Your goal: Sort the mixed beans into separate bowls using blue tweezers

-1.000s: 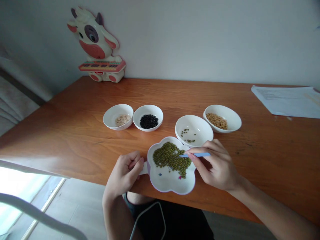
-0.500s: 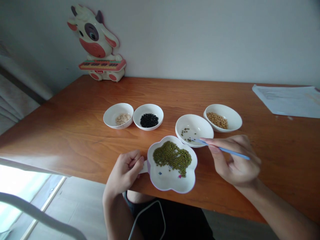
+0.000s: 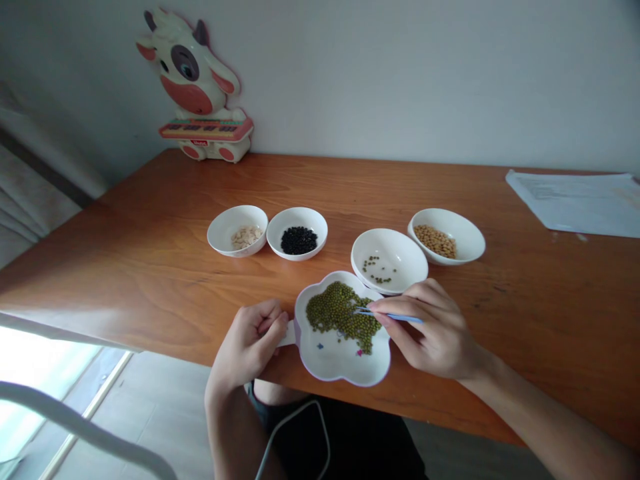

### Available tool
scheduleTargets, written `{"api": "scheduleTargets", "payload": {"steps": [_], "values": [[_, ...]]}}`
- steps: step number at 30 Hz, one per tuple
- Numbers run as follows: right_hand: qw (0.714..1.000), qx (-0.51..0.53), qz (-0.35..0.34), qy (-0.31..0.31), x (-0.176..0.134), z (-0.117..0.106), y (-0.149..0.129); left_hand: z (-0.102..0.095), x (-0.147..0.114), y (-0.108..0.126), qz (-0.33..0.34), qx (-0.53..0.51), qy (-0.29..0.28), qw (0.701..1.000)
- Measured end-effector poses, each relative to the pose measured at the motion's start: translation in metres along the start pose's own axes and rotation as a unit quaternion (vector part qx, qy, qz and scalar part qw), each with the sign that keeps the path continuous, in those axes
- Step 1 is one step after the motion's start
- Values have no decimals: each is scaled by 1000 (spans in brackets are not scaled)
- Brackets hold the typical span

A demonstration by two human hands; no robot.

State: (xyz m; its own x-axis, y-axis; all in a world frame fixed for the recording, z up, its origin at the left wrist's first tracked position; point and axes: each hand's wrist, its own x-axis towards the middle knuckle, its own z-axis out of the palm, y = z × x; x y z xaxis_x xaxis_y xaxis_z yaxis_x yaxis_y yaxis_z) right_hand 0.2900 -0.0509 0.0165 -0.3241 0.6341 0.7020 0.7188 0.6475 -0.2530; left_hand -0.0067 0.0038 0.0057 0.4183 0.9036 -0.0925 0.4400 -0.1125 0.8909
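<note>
Head view: my right hand (image 3: 436,331), pinching tweezers (image 3: 406,319), is back from the near right bowl (image 3: 406,257) to green beans (image 3: 327,307) in the dish (image 3: 335,368); another pick seems under way, tips too small to judge. Left hand (image 3: 253,341) grips dish handle (image 3: 289,335).

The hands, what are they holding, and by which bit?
The left hand holds the dish by its handle; the right hand pinches the tweezers partway along.

Dish handle (image 3: 288,335) partly hidden — inside left hand (image 3: 253,341), papers (image 3: 580,205) cut off at right edge — writing unreadable
</note>
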Motion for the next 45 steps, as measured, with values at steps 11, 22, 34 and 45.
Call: {"api": "scheduleTargets", "payload": {"steps": [11, 22, 34, 45], "values": [[1000, 10, 12, -9, 1, 2, 0, -1, -1, 2, -7, -6, 4, 1000], [989, -85, 45, 113, 0, -18, 10, 0, -1, 0, -4, -9, 3, 1000], [1000, -15, 12, 21, 3, -3, 1, -1, -1, 3, -5, -3, 7, 1000], [1000, -6, 14, -2, 2, -1, 3, 0, -1, 1, -3, -9, 5, 1000]]}}
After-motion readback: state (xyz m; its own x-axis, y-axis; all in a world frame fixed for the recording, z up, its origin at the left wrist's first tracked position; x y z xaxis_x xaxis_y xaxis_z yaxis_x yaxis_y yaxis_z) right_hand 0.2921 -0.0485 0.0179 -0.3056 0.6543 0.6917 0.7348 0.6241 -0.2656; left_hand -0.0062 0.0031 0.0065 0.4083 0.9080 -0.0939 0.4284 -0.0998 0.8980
